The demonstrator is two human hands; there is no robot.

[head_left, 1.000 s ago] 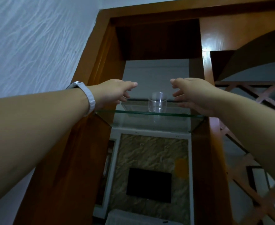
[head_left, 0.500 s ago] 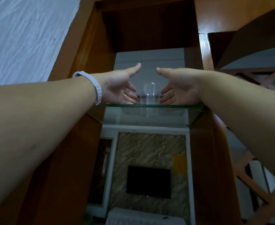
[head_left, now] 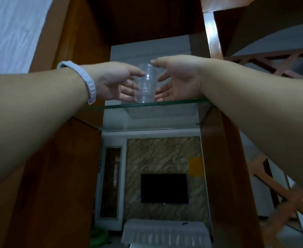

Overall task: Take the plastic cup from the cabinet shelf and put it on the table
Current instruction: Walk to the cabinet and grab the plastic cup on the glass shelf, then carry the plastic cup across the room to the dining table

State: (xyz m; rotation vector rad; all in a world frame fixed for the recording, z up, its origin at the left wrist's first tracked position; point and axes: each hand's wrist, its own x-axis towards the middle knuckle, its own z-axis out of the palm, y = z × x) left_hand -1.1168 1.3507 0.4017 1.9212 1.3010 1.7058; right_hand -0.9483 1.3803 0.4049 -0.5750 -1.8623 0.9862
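Note:
A clear plastic cup (head_left: 145,85) stands upright on the glass cabinet shelf (head_left: 175,102), high in front of me. My left hand (head_left: 111,81), with a white band at the wrist, is at the cup's left side, thumb tip at its wall. My right hand (head_left: 179,79) is at the cup's right side, thumb over the rim. On both hands the fingers are spread and curve round behind the cup, showing through the plastic. The cup's base rests on the glass.
Brown wooden cabinet posts (head_left: 217,158) flank the shelf on both sides, with a wooden top close above. A wooden lattice (head_left: 281,65) is to the right. Through the opening below hang a dark TV (head_left: 164,187) and a white-covered table (head_left: 165,230).
Both hands have closed in from either side until they flank the cup. The view has tilted, so the shelf and cup sit lower and nearer in the picture.

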